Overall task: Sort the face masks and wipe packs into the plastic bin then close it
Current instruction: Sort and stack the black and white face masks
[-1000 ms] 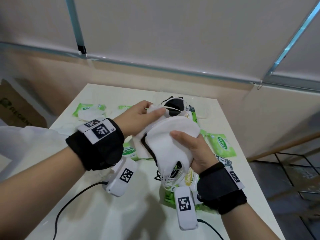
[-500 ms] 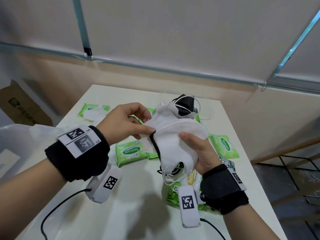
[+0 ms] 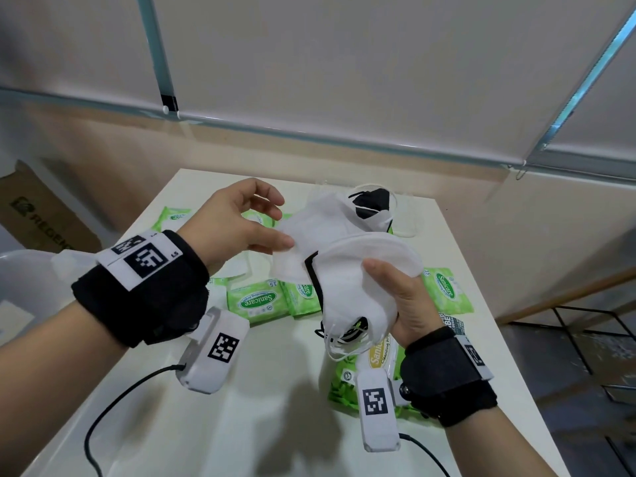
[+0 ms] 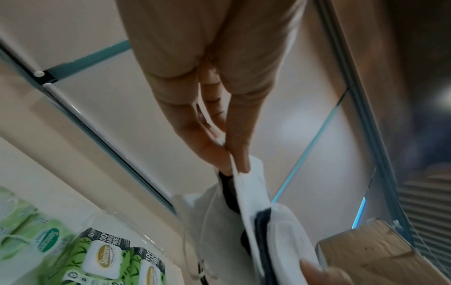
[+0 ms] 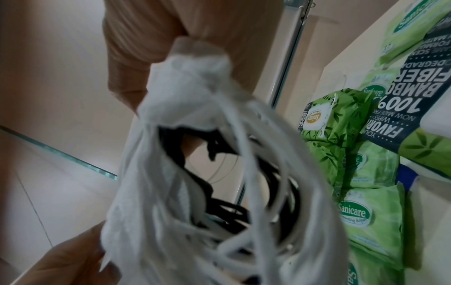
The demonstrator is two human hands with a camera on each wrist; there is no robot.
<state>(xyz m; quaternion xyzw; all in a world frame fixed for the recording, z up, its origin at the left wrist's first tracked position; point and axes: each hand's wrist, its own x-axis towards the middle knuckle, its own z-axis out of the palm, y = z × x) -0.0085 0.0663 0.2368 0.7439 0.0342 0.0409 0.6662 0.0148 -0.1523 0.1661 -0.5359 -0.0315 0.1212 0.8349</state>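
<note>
Small green wipe packs (image 3: 257, 301): "Sanicare", "15".
Large bamboo-print wipe pack (image 5: 400, 108): "100% BAMBOO FIBER", "FAVORITE" partly cut off.
Its flip lid (image 5: 314, 118): "Sanicare".
Cardboard box (image 3: 41, 215): "REGEN…", rest cut off.
Left wrist band tag (image 3: 148, 261): "L5".

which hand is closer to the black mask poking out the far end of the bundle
Left. The left hand pinches the white masks beside the black mask, at the bundle's far end. The right hand grips the near end, further from it.
</note>
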